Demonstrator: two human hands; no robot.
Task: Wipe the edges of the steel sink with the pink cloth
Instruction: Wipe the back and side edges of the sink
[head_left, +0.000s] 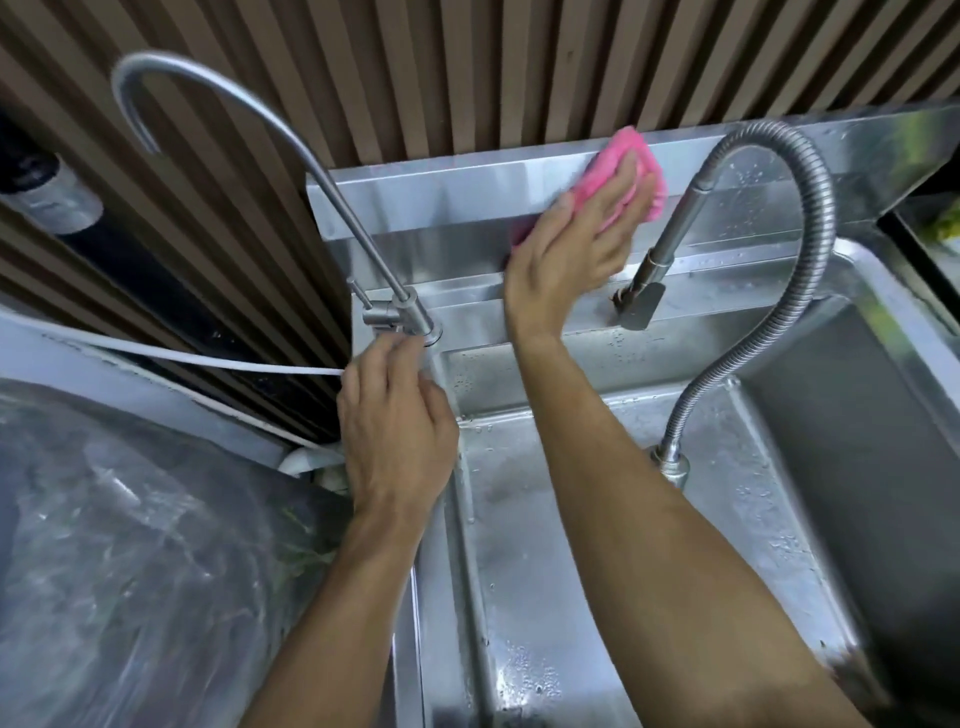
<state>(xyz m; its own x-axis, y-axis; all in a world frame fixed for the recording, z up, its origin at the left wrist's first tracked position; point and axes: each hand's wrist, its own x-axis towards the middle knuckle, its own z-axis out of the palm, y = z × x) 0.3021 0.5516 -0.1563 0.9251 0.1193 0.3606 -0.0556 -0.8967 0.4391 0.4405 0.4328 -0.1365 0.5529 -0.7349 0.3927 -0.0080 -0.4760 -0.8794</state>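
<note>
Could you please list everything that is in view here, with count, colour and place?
Pink cloth: one, pink, pressed against the sink's rear upstand.
Steel sink: one, silver, wet, centre and right.
Thin gooseneck steel tap: one, silver, at the sink's rear left corner.
Flexible ribbed steel hose tap: one, silver, rising from the sink deck and looping to a spray head.
Slatted wall panel: one, brown, behind the sink.
White cord: one, white, at left.
Clear plastic sheet: one, transparent, lower left.
Left hand: one, by the thin tap's base; grip unclear.
Right hand: one, flat on the cloth.
</note>
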